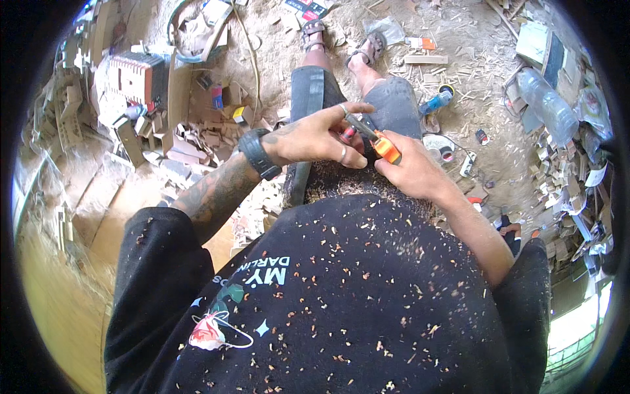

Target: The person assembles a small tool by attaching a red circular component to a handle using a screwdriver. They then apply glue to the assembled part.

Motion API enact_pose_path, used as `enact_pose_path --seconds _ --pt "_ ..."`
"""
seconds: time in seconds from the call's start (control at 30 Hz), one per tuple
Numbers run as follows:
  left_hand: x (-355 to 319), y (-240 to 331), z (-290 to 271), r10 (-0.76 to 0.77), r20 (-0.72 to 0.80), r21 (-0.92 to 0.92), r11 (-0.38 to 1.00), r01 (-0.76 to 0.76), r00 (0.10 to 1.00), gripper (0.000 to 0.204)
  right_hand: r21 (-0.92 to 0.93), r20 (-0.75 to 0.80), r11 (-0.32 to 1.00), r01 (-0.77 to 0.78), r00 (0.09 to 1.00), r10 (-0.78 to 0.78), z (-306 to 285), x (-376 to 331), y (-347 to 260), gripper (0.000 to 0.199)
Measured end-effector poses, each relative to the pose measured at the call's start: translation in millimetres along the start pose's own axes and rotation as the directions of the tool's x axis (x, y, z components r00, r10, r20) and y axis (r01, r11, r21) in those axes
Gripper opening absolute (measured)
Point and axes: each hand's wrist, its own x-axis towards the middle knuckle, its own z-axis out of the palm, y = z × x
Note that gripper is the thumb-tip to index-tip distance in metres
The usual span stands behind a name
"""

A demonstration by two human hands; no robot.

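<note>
Above my lap, my two hands meet in front of my belly. My right hand (415, 165) is closed round the orange handle of a hand tool (386, 148). Its grey metal end (359, 126) points up and left, between the fingers of my left hand; whether it is a blade I cannot tell. My left hand (321, 139), with a black watch at the wrist, curls round a small red piece (348, 134), mostly hidden by the fingers. Pale shavings lie on my black shirt (367, 276) and on my dark trousers (318, 177).
Wood offcuts (187, 148) are heaped at the left beside a slatted crate-like box (134, 77). A blue power tool (438, 100) lies right of my knee. Farther right are a clear plastic bottle (548, 108) and more wood scraps (567, 197). A cable (248, 49) crosses the dusty floor.
</note>
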Motion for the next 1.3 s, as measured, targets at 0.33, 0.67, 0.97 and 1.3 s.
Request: enact_pose_path --seconds 0.33,0.67,0.97,1.3 --pt "0.4 4.4 27.2 0.312 -0.525 -0.044 0.919 -0.391 0.792 0.099 -0.071 -0.109 0.97 -0.233 0.968 0.225 -55.3 6.9 -47.0 0.039" --pt "36.7 6.8 38.5 0.411 -0.699 0.287 0.911 -0.297 0.586 0.081 -0.163 -0.03 0.958 -0.234 0.972 0.233 -74.3 25.8 -60.3 0.035" --pt "39.5 11.6 36.7 0.429 -0.734 0.368 0.903 -0.222 0.527 0.059 -0.363 0.068 0.92 -0.149 0.98 0.185 -88.6 34.8 -71.0 0.047" --pt "43.9 12.9 36.0 0.479 -0.723 0.447 0.874 -0.191 0.498 0.057 -0.426 0.102 0.884 -0.192 0.961 0.257 -94.5 40.5 -74.2 0.047"
